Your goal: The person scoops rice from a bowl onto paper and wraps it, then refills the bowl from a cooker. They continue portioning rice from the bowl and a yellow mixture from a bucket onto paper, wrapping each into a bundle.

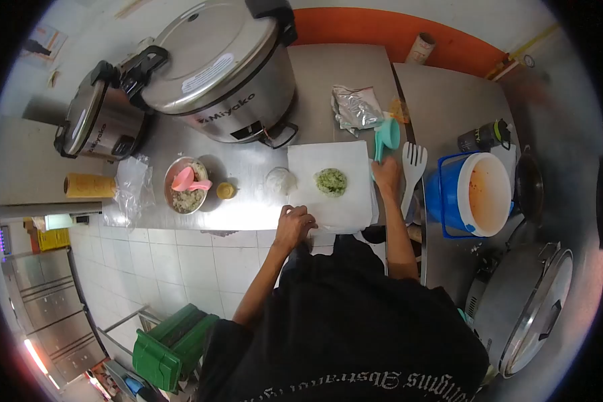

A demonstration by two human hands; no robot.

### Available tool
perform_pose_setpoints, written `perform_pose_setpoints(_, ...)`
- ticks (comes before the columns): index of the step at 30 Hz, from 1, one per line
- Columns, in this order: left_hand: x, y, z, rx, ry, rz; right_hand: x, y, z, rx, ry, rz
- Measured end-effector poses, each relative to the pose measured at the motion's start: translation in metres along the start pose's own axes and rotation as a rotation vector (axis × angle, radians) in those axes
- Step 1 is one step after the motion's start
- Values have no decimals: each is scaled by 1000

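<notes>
Hands at white paper sheet (338,201) on steel desk (248,194).
Left hand (293,224) pinching sheet's six-o'clock edge; right hand (387,175) clamped on teal plastic spatula (386,137), three o'clock of green rice patty (331,181).

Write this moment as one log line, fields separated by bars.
left hand: on paper edge | right hand: holds teal scoop | rice patty: on paper

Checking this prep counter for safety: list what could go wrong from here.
1. The white square sheet hangs past the steel counter edge under the left hand; a tug could slide the green rice mound onto the floor.
2. The right hand is at the teal plastic scoop beside the white plastic fork, which it could knock off.
3. The small yellow cup sits near the counter edge and might tip.
</notes>
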State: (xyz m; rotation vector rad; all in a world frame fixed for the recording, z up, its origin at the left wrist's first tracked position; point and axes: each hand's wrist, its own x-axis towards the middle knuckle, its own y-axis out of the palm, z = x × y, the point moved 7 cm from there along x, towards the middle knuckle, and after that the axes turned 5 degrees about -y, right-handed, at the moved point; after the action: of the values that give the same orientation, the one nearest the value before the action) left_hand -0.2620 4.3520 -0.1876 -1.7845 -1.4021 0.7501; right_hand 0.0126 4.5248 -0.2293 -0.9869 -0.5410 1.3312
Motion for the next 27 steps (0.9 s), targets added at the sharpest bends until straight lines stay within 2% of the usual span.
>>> perform_pose_setpoints(2,0,0,3,-45,-24,34,-20,-18,-17,15,-37,-127)
perform_pose_setpoints(5,1,-5,5,35,-20,39,-18,-33,-1,-29,-86,-185)
perform_pose_setpoints(8,1,-13,2,35,8,6,-33,-49,21,-198,-77,-168)
perform_pose_setpoints(11,12,-17,-4,-2,-36,39,-83,-43,39,105,-512,-116)
perform_pose_setpoints(13,21,-15,3,-108,-116,79,-125,-24,52,54,-742,125)
perform_pose_setpoints(15,28,-10,17,-302,-222,107,-138,-6,49,-28,-802,332)
perform_pose_setpoints(17,33,-17,24,-301,-152,33,-130,17,24,-144,-689,493)
perform_pose_setpoints(19,31,-24,19,-264,-87,34,-134,12,24,58,-723,362)
perform_pose_setpoints(20,28,-30,10,-163,26,-9,-135,8,22,156,-735,291)
perform_pose_setpoints(22,21,-48,-17,42,252,-106,-134,3,20,102,-861,233)
perform_pose_setpoints(25,-1,6,29,167,164,128,-147,8,12,93,-963,213)
perform_pose_setpoints(27,-13,18,34,69,180,189,-153,2,5,110,-977,212)
